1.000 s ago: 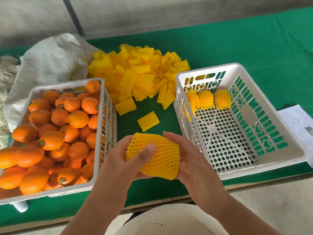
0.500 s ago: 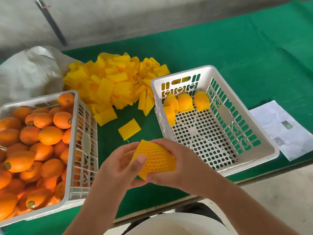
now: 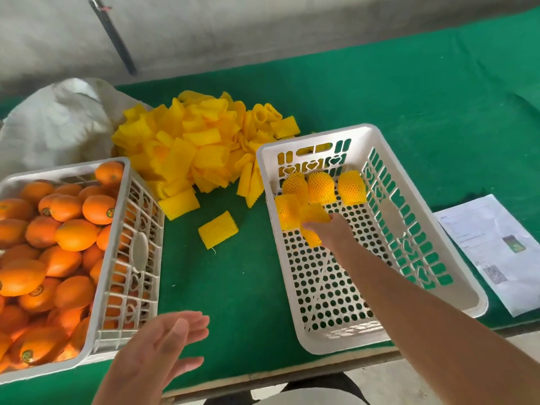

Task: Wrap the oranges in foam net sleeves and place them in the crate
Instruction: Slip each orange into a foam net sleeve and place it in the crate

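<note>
The right hand [image 3: 333, 232] hides part of the wrapped orange [image 3: 312, 222] it grips inside the crate [image 3: 409, 287]; motion blurs both.

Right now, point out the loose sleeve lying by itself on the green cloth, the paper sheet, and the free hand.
loose sleeve [image 3: 218, 229], head view, middle of its netting.
paper sheet [image 3: 491, 249], head view, centre of the page.
left hand [image 3: 157, 355], head view, open palm.

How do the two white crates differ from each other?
The left crate is heaped with bare oranges; the right crate holds only a few oranges in yellow net sleeves at its far end, with most of its perforated floor bare. The right hand reaches into the right crate; no hand is in the left one. Both are white slotted plastic.
</note>
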